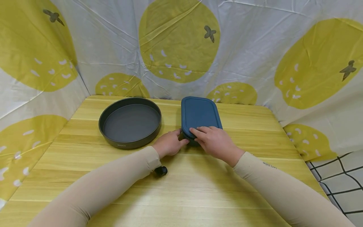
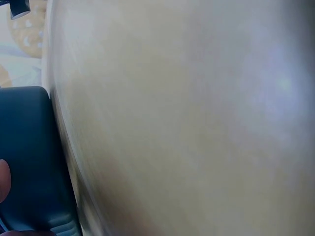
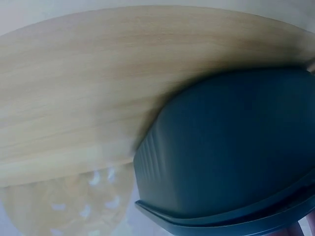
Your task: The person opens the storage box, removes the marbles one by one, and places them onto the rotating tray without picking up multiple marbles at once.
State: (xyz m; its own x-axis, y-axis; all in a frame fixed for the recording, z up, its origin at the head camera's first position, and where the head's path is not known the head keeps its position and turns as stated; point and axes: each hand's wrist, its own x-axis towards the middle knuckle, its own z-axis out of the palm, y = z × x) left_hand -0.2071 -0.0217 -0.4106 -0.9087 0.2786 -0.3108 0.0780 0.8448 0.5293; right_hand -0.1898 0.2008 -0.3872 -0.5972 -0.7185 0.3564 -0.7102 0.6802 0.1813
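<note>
A rectangular food container with a dark blue lid stands on the wooden table, right of a round pan. My left hand grips the near left corner of the container, thumb toward me. The container's smooth dark body fills the left edge of the left wrist view, with a fingertip against it. My right hand pinches the near edge of the lid, fingers on top and thumb at its rim. In the right wrist view, a dark gap shows between the lid's rim and the container body.
The dark grey round pan sits left of the container, close to my left hand. A small black device is at the left wrist. Fruit-printed cloth hangs behind and beside the wooden table.
</note>
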